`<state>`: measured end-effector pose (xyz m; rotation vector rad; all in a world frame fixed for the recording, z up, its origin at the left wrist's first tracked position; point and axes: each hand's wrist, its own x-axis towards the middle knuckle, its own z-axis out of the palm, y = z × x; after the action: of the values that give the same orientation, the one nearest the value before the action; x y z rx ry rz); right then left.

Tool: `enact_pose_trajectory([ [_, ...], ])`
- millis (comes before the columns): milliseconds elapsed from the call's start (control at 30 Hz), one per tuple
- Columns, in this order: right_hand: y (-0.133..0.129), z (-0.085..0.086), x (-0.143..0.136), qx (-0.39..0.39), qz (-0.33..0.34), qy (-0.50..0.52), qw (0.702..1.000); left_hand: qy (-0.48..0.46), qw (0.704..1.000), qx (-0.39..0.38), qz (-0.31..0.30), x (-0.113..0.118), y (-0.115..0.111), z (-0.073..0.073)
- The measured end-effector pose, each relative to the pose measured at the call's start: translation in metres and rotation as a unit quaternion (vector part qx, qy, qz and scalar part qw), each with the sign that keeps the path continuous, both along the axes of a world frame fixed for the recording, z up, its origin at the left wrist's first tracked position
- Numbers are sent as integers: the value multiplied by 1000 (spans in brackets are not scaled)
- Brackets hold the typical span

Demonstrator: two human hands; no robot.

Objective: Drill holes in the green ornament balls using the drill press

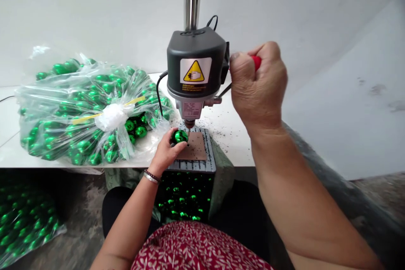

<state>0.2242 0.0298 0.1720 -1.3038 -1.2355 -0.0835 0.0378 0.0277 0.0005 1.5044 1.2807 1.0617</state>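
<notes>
Between the thumb and fingers of my left hand [167, 151] is a shiny green ball [180, 136], held over the drill press base just left of the thin drill bit [189, 132]. My right hand [259, 82], raised and wrapped round, grips the red-knobbed feed lever [257, 63] on the right of the drill press [196, 63]. Whether the bit touches the ball is hard to make out. Under the ball lies a brown board [198, 147] on the slotted metal base [209, 165].
A clear plastic bag [114, 117] of green balls covers the table's left side. Dark shavings lie on the white table [240, 147]. Below the base, a green-lined container [185, 196] holds many green balls; another bag of balls [25, 219] sits on the floor at left.
</notes>
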Motion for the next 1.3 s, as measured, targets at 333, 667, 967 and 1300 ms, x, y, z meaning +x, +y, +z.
enact_pose_trajectory([
  [333,-1,4,-1,-49,-24,-5,999,95,993,55,-32,14,1,-13],
  [667,-5,1,-3,-20,-17,-5,1000,88,987,114,-72,11,4,-15],
  [967,-8,-4,-2,-8,-24,-14,1000,117,986,94,-79,10,13,-20],
  [1300,-35,-41,-5,64,-44,-41,996,111,982,132,-77,13,11,-26],
])
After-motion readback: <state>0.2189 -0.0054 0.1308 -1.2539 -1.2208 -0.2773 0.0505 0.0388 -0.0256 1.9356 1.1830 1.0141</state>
